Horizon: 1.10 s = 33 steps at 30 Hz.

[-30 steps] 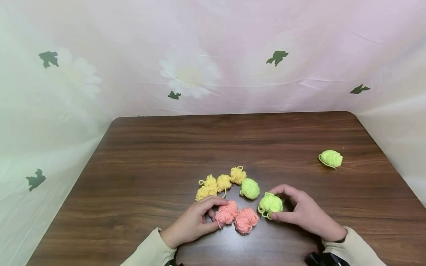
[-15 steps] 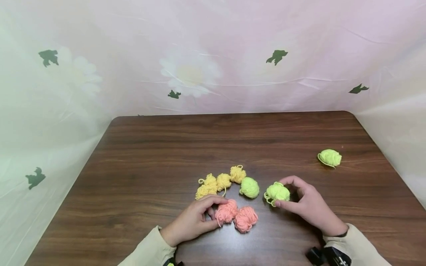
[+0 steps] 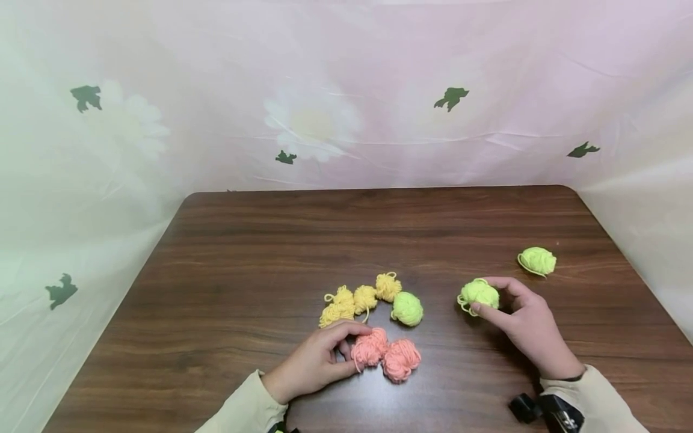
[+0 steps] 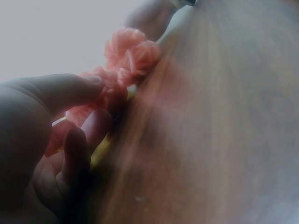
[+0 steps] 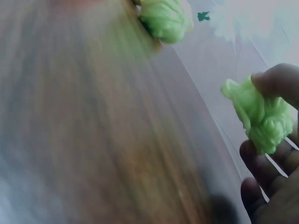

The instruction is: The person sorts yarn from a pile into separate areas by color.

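Observation:
Between thumb and fingers my left hand (image 3: pixel 319 359) grips a pink ball of yarn (image 3: pixel 370 347), which touches a second pink ball (image 3: pixel 401 361) to its right. In the left wrist view the thumb lies across the held pink yarn (image 4: pixel 110 88). My right hand (image 3: pixel 533 322) pinches a lime-green ball of yarn (image 3: pixel 479 294) with loose loops hanging from it. The right wrist view has this green yarn (image 5: pixel 261 114) between thumb and fingertips, apart from the table. Another green ball (image 3: pixel 407 309) sits just behind the pink pair.
Several small yellow yarn balls (image 3: pixel 365 299) form a slanting row behind my left hand, ending at the green ball. A third green ball (image 3: pixel 537 261) lies at the table's right, beyond my right hand. Flower-printed cloth (image 3: pixel 314 120) hangs behind the brown wooden table (image 3: pixel 260 240).
My right hand has carried its green ball of yarn rightward and farther back, away from the pink pair. The left hand has stayed in place on the pink ball.

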Available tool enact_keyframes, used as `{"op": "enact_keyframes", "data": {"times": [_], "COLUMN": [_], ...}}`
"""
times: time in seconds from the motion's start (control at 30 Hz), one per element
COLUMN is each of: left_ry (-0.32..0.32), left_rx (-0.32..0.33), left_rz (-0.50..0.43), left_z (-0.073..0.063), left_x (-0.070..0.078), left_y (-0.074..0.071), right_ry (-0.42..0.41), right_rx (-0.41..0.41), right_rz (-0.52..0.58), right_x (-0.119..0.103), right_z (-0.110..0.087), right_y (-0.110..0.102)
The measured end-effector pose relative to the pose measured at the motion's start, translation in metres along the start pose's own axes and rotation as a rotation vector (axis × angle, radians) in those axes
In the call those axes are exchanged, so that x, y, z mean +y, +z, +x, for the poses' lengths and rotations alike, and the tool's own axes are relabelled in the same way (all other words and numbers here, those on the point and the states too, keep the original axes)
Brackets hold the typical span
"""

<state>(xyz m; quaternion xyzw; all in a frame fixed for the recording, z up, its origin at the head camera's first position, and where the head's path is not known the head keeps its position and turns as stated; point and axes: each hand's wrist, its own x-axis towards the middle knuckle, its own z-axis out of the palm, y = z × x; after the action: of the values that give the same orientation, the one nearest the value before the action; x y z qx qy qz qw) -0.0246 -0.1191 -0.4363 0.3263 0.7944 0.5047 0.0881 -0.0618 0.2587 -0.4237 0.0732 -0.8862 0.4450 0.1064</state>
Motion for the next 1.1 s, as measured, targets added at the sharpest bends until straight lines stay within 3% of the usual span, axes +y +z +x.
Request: {"op": "enact_keyframes", "data": {"times": [0.27,0.6,0.83,1.1], "left_ry": [-0.001,0.008,0.005,0.023], "left_rx": [-0.003,0.002,0.002,0.006], "left_rz": [-0.012,-0.004,-0.003,-0.01], "left_z": [0.0,0.0,-0.001,-0.001], "left_x": [0.001,0.001,0.001,0.002], "left_y": [0.0,0.0,0.0,0.0], "right_ry": [0.088,0.188,0.219,0.284], "right_rx": [0.074,0.18,0.23,0.344], "right_rz": [-0.021,0.05,0.064,0.053], "right_x": [0.007,0.012,0.015,0.014], "right_z": [0.003,0.006,0.006,0.008], "right_y": [-0.008,-0.015,-0.023,-0.027]}}
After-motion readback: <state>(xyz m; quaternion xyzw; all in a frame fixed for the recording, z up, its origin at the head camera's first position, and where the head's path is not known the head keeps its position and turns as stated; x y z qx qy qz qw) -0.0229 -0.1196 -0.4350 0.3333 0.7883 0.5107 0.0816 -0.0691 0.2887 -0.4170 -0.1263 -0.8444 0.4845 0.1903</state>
